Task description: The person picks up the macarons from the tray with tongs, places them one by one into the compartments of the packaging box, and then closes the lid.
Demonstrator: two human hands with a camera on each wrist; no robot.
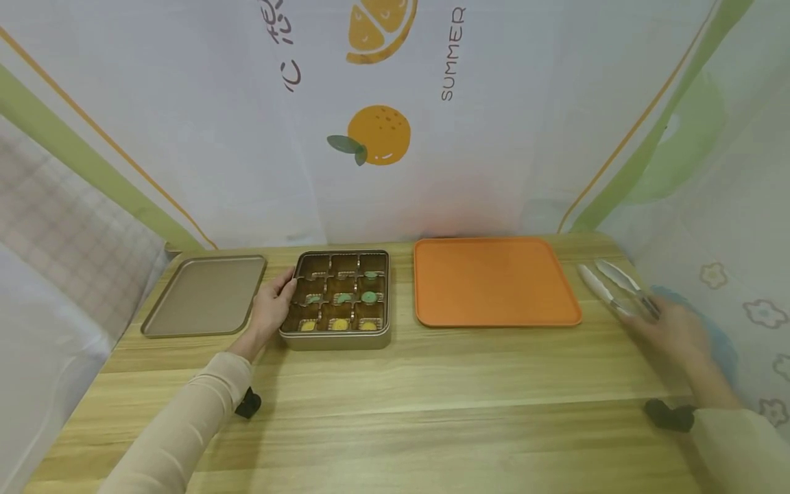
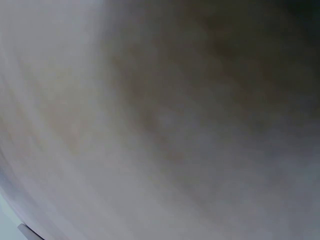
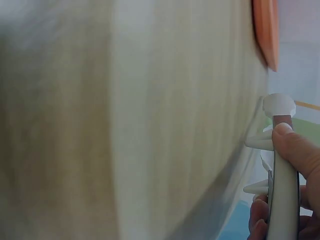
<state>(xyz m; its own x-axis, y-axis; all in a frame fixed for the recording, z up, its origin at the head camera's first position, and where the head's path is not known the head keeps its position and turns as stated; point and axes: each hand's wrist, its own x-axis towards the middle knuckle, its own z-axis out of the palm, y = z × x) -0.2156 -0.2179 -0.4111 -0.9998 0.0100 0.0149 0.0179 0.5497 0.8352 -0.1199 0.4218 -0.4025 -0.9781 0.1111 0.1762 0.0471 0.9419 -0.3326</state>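
Note:
A gold-coloured tin [image 1: 336, 341] stands on the table, fitted with a divided insert in rows of compartments. Yellow round pieces [image 1: 339, 324] lie in its front row, and green round pieces [image 1: 369, 297] show in the row behind. My left hand [image 1: 269, 305] rests against the tin's left side, fingers at the rim. Over at the far right, my right hand [image 1: 675, 336] grips a pair of tongs [image 1: 617, 288] with pale tips spread apart. The right wrist view shows the thumb along one tong arm [image 3: 283, 195]. Only a blur fills the left wrist view.
An orange tray [image 1: 494, 281] lies right of the tin, and a flat gold-brown tray [image 1: 210, 295] lies to its left. Behind the wooden table [image 1: 432, 412] hangs a white curtain [image 1: 494, 137] with orange prints. Something blue [image 1: 722, 343] is partly hidden behind the right hand.

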